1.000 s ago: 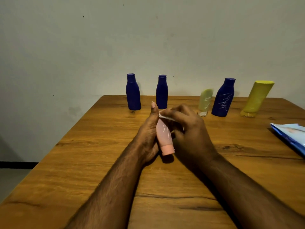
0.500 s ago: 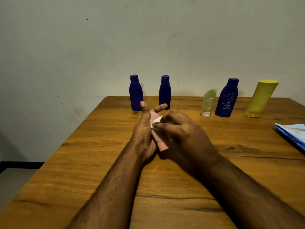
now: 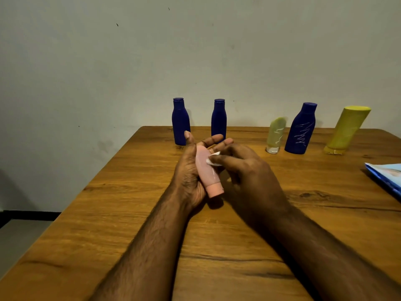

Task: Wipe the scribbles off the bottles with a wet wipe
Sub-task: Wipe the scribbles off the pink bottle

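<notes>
A small pink tube lies cap-down in my left hand, cradled in the palm with thumb and fingers stretched up behind it. My right hand pinches a folded white wet wipe and presses it against the tube's upper side. At the back of the table stand two plain dark blue bottles, a pale green tube with white scribbles, a dark blue bottle with white scribbles, and a yellow tube.
A blue and white wipes packet lies at the table's right edge. The wooden table stands against a grey wall. Its left edge drops to the floor.
My left hand has opened its fingers behind the pink tube and tilted it. The wipe in my right hand has slid from the tube's top down onto its side.
</notes>
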